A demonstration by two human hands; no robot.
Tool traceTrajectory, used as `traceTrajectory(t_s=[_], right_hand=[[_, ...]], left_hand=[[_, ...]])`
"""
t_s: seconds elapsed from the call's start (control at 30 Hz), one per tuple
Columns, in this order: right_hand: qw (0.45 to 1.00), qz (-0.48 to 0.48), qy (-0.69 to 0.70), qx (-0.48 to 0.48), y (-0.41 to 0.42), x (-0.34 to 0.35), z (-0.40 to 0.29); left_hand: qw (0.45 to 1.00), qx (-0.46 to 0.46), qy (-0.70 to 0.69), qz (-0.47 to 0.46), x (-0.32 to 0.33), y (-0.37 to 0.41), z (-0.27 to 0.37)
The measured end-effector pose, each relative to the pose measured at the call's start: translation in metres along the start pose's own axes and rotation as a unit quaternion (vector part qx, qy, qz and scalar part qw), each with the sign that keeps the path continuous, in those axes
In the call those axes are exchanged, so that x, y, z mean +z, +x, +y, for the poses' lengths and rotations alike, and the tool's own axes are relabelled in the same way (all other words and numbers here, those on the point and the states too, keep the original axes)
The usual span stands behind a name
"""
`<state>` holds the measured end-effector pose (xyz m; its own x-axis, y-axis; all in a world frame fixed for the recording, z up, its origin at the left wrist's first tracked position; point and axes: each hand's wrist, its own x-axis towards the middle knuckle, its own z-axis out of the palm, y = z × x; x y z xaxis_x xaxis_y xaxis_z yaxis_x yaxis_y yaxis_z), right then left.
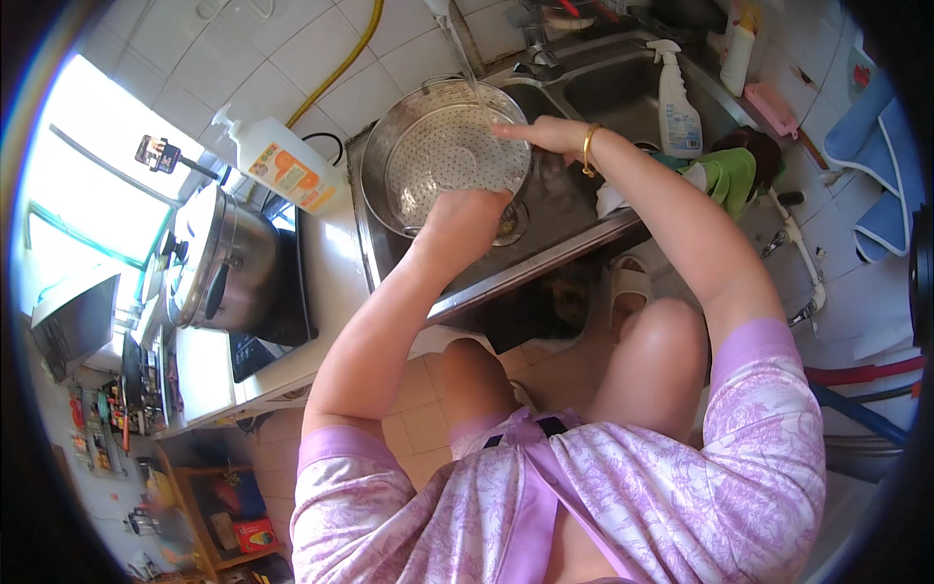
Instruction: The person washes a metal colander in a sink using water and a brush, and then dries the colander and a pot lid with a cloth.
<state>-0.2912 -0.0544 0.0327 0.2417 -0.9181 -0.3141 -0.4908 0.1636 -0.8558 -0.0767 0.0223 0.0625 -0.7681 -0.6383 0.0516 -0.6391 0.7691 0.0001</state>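
A round stainless-steel steamer basket (430, 157) with a perforated bottom is tilted over the left bowl of a metal sink (467, 274). My left hand (471, 212) grips its near rim, the fingertips hidden. At the right rim, my right hand (547, 139) has its thumb reaching over the inside and the other fingers outside and below. A stream of water (478, 91) falls from above into the basket and wets its holes. Below the basket, part of the sink drain (513, 223) shows.
Left of the sink, a large pump bottle (288, 168) stands near a lidded steel pot (226, 263) on a black cooktop (295, 292). A white spray bottle (675, 102) and a green cloth (730, 182) lie to the right. Behind is a faucet (538, 55).
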Motion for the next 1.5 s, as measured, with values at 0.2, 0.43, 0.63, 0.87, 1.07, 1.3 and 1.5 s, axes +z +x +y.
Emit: traceTrajectory(t_s=[0.2,0.43,0.63,0.87,1.07,1.3,1.5], right_hand=[[0.986,0.152,0.06,-0.016,-0.009,0.016,0.012],[0.912,0.326,-0.233,-0.087,-0.023,-0.005,-0.023],[0.868,0.293,-0.396,-0.055,-0.042,-0.021,-0.093],[0.812,0.168,-0.559,-0.01,-0.036,-0.044,-0.124],[0.693,0.023,-0.709,-0.129,-0.026,-0.067,-0.093],[0.914,0.057,-0.4,0.042,-0.008,-0.043,-0.092],[0.94,0.153,-0.304,-0.023,0.001,-0.04,-0.042]], left_hand=[[0.996,0.018,0.021,0.08,0.008,-0.007,0.0],[0.862,-0.272,-0.183,0.385,0.04,-0.034,-0.072],[0.711,-0.377,-0.591,0.056,0.077,-0.02,-0.103],[0.687,-0.394,-0.606,0.076,0.077,0.005,-0.102],[0.656,-0.364,-0.66,-0.031,0.063,-0.018,-0.111],[0.448,-0.302,-0.84,-0.042,0.035,-0.067,-0.101],[0.521,-0.247,-0.817,0.011,0.008,-0.065,-0.104]])
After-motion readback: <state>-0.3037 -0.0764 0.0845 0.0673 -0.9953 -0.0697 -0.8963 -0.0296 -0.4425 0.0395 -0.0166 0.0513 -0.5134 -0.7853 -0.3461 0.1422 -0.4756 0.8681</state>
